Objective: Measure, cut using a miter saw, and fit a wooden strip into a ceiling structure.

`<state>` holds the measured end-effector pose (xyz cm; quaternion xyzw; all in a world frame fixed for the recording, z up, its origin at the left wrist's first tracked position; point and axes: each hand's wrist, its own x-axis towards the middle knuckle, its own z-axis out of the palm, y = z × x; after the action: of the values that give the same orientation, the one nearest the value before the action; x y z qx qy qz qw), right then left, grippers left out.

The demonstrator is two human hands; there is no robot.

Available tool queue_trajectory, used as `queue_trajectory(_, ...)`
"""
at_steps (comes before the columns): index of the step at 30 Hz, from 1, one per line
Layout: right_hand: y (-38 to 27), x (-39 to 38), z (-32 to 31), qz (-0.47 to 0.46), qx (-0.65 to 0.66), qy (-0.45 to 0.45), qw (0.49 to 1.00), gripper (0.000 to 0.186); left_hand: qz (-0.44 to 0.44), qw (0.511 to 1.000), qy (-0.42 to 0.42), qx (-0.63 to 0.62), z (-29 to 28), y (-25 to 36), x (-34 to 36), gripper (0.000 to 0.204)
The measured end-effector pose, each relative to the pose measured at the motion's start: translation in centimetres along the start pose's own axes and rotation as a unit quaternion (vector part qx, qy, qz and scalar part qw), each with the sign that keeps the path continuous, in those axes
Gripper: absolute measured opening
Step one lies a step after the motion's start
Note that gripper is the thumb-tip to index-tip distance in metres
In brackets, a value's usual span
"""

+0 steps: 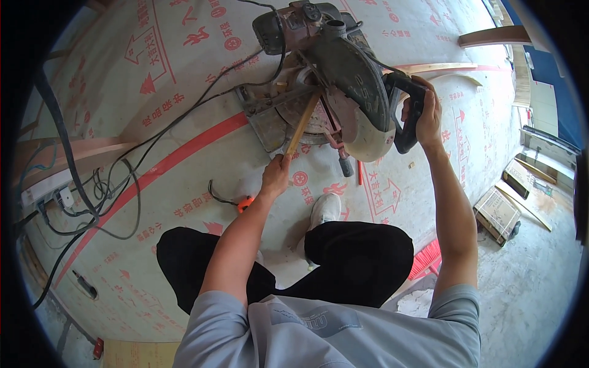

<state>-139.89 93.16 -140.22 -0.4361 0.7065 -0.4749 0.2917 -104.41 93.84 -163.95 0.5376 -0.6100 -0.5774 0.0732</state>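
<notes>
You are holding a wood strip point(303, 127) at the saw point(359, 76) with one hand and gripping its handle point(413, 110) with the other

Your left hand point(277, 175) is closing around the near end of the strip, leaving no gap that shows between fingers and wood. Your right hand point(429, 116) is wrapping firmly around the black handle, with the fingers passing into its loop. The strip is slanting up and away from your left hand, lying over the saw's base point(265, 129), and its far end is reaching in beside the blade cover point(368, 132). Whether the blade is touching the wood, you cannot tell from here.

The saw is standing on the floor sheet point(202, 162), which is showing red print and a red band. A thin red stick point(360, 173) is lying just beside the saw on your side, and an orange gadget point(245, 203) is resting near your left forearm. Your white shoe point(326, 208) is standing between your arms, below the saw.

Farther out, a long wooden piece point(437, 67) is lying behind the handle. Dark cords point(178, 120) are running from the saw toward a power strip point(60, 195) on the left. On the right, a pink brush point(424, 260) is lying near your knee, and a cardboard package point(496, 214) is sitting beyond it.
</notes>
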Motion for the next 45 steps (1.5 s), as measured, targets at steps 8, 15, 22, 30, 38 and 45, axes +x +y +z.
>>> queue_trajectory(8,0.3,-0.2,0.3,-0.004,0.004,0.002,1.0,0.057,-0.009,1.0,-0.001,0.003,-0.2,0.0,-0.1,0.051)
queue_trajectory(15,-2.3,1.7,-0.3,0.02,-0.031,-0.016,0.999,0.055,-0.018,0.999,-0.028,0.008,-0.6,1.1,-0.3,0.052)
queue_trajectory(22,-1.6,1.3,-0.4,0.017,-0.02,-0.007,1.0,0.056,-0.003,0.999,-0.032,-0.001,-0.8,0.8,0.0,0.054)
queue_trajectory(30,-1.1,0.8,-0.2,0.002,-0.015,-0.012,1.0,0.057,0.004,1.0,-0.012,-0.001,-0.6,0.7,-0.2,0.052)
queue_trajectory(38,0.6,-0.1,-0.1,0.005,-0.011,0.014,1.0,0.057,-0.011,1.0,-0.029,0.006,-0.8,1.2,-0.2,0.049)
queue_trajectory(45,2.4,-2.3,0.9,-0.017,-0.012,0.042,0.999,0.058,-0.007,1.0,-0.029,-0.005,-0.7,0.7,-0.1,0.047)
